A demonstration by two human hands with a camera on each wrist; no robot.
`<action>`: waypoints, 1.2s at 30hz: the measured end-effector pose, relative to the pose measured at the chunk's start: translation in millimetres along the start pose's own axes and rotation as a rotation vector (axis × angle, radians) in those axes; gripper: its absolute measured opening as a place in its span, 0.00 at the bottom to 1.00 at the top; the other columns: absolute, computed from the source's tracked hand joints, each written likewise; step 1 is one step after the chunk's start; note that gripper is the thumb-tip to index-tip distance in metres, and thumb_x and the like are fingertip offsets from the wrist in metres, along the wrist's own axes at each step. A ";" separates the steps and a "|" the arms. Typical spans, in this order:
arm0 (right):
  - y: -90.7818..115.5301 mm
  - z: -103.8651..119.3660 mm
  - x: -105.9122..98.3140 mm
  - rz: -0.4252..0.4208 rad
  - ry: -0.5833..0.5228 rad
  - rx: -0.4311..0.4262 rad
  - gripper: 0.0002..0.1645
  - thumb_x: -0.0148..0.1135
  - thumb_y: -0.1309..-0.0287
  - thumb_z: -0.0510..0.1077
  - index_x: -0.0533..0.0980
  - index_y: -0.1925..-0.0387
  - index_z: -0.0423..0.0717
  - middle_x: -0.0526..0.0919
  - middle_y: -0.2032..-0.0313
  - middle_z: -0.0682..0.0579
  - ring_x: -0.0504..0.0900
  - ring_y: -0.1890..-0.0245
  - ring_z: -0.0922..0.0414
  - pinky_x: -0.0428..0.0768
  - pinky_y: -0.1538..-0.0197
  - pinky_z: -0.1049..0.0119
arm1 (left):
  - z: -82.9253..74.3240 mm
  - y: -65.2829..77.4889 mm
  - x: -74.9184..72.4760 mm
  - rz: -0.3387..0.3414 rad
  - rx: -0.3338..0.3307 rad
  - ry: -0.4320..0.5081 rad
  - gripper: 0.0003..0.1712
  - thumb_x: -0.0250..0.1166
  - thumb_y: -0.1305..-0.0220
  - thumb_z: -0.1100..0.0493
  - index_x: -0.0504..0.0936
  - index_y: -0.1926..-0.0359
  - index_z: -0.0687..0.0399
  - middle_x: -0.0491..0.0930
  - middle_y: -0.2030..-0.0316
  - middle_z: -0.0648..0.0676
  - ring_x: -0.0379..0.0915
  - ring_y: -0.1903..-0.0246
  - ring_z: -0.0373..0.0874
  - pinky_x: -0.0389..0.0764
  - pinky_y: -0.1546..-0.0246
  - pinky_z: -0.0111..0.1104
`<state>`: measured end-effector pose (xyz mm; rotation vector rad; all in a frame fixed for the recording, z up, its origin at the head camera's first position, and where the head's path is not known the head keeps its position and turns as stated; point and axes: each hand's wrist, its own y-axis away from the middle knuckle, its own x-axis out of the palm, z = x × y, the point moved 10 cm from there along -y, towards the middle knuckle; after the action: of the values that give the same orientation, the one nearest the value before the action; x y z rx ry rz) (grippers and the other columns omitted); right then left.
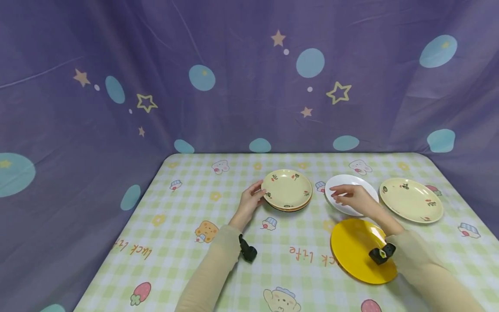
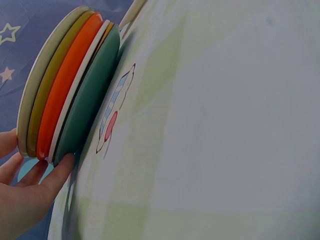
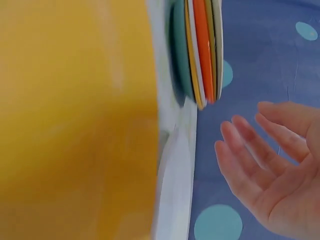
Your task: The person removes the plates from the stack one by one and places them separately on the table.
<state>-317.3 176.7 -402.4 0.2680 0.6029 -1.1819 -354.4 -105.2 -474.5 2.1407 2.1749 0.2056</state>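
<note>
On the table, a stack of small plates [image 1: 287,188] has a cream plate with small printed pictures on top. From the side, orange, white and teal plates [image 2: 92,100] show beneath it. My left hand [image 1: 249,201] touches the left edge of this stack, its fingertips [image 2: 64,162] spread along the rims. Over a white plate [image 1: 345,208] hovers my right hand [image 1: 354,199], fingers loosely bent and nothing in them. In the right wrist view that hand [image 3: 280,170] is apart from the stack [image 3: 200,55].
A large yellow plate [image 1: 354,255] lies under my right forearm, in front of the white plate. Farther right is a cream printed plate [image 1: 411,201]. The checked tablecloth [image 1: 234,277] covers the table, and a purple starry curtain [image 1: 241,112] hangs behind it.
</note>
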 end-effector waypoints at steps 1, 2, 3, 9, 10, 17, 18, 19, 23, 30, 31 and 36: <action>-3.4 1.4 2.2 -0.003 -0.020 0.002 0.18 0.54 0.46 0.32 0.71 0.53 0.27 0.79 0.63 0.33 0.81 0.70 0.53 0.78 0.69 0.72 | 0.2 0.0 -0.1 -0.001 0.000 0.001 0.25 0.58 0.42 0.63 0.69 0.42 0.51 0.66 0.42 0.55 0.70 0.52 0.47 0.75 0.55 0.34; -6.5 2.2 4.2 -0.005 -0.038 0.006 0.18 0.54 0.45 0.33 0.71 0.52 0.27 0.79 0.62 0.33 0.81 0.69 0.52 0.79 0.68 0.71 | 0.5 -0.1 -0.2 -0.001 0.000 0.000 0.25 0.58 0.42 0.63 0.69 0.42 0.51 0.66 0.43 0.55 0.71 0.53 0.47 0.75 0.55 0.34; -9.3 2.9 6.2 -0.009 -0.062 0.012 0.19 0.54 0.45 0.33 0.70 0.51 0.27 0.78 0.61 0.32 0.81 0.69 0.51 0.79 0.68 0.70 | 0.6 0.0 -0.2 -0.001 0.000 -0.001 0.25 0.58 0.42 0.63 0.69 0.42 0.51 0.66 0.43 0.55 0.71 0.53 0.47 0.75 0.55 0.34; -25.1 2.3 18.3 -0.026 -0.206 0.083 0.22 0.53 0.42 0.37 0.67 0.47 0.28 0.75 0.55 0.31 0.81 0.65 0.55 0.80 0.65 0.67 | 0.2 0.9 -0.7 -0.003 0.002 -0.008 0.25 0.58 0.42 0.63 0.69 0.42 0.51 0.66 0.42 0.55 0.71 0.53 0.47 0.75 0.55 0.35; -27.2 2.0 20.1 -0.029 -0.216 0.099 0.23 0.53 0.42 0.37 0.67 0.47 0.28 0.74 0.54 0.31 0.80 0.65 0.57 0.80 0.64 0.67 | 0.5 0.8 -0.7 -0.003 0.002 -0.009 0.25 0.58 0.41 0.62 0.69 0.42 0.51 0.66 0.42 0.55 0.70 0.52 0.47 0.75 0.55 0.35; -37.5 2.7 27.7 -0.065 -0.240 0.166 0.25 0.52 0.42 0.36 0.63 0.43 0.29 0.70 0.50 0.29 0.78 0.59 0.48 0.79 0.60 0.61 | -0.9 2.5 -1.3 -0.006 -0.009 0.001 0.26 0.57 0.41 0.63 0.67 0.41 0.52 0.66 0.43 0.57 0.70 0.52 0.48 0.75 0.54 0.36; -39.0 1.3 28.0 -0.073 -0.244 0.171 0.26 0.52 0.43 0.36 0.63 0.43 0.30 0.70 0.50 0.30 0.78 0.59 0.49 0.79 0.60 0.60 | -2.3 3.7 -1.1 -0.003 -0.013 0.008 0.26 0.57 0.41 0.63 0.67 0.40 0.53 0.66 0.43 0.57 0.70 0.51 0.48 0.75 0.54 0.36; -40.2 0.3 28.4 -0.079 -0.252 0.172 0.26 0.52 0.43 0.36 0.63 0.43 0.30 0.70 0.50 0.29 0.78 0.59 0.48 0.79 0.60 0.59 | -4.2 5.0 -0.6 0.003 -0.015 0.012 0.26 0.57 0.41 0.64 0.66 0.40 0.54 0.66 0.42 0.58 0.70 0.51 0.49 0.74 0.53 0.37; -43.7 -2.5 29.0 -0.102 -0.271 0.160 0.28 0.55 0.45 0.39 0.64 0.44 0.31 0.71 0.51 0.31 0.78 0.61 0.52 0.79 0.59 0.58 | -14.2 13.1 2.3 0.019 -0.015 0.005 0.26 0.55 0.40 0.65 0.64 0.39 0.58 0.64 0.42 0.61 0.69 0.50 0.52 0.72 0.50 0.41; -53.3 -16.0 36.6 -0.080 -0.411 0.154 0.29 0.58 0.48 0.38 0.65 0.44 0.32 0.73 0.52 0.33 0.77 0.63 0.59 0.79 0.58 0.62 | -5.6 5.9 0.0 0.014 -0.021 0.008 0.26 0.57 0.40 0.63 0.65 0.40 0.56 0.64 0.41 0.59 0.69 0.51 0.51 0.73 0.51 0.39; -50.0 -9.8 37.2 -0.082 -0.383 0.197 0.30 0.55 0.47 0.37 0.62 0.43 0.28 0.70 0.50 0.30 0.77 0.62 0.58 0.78 0.56 0.59 | -4.2 4.8 -0.3 0.008 -0.022 0.008 0.26 0.57 0.41 0.63 0.65 0.40 0.55 0.64 0.41 0.58 0.70 0.51 0.50 0.74 0.52 0.38; -51.1 -15.9 40.4 -0.077 -0.371 0.253 0.29 0.53 0.45 0.35 0.60 0.42 0.28 0.69 0.48 0.30 0.78 0.65 0.60 0.76 0.53 0.57 | -1.3 2.1 0.1 -0.004 -0.009 -0.012 0.26 0.57 0.41 0.62 0.66 0.40 0.54 0.65 0.42 0.57 0.71 0.53 0.48 0.75 0.54 0.35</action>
<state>-359.2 134.0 -432.7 0.2328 0.1401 -1.3433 -352.5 -105.1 -472.8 2.1278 2.1676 0.2016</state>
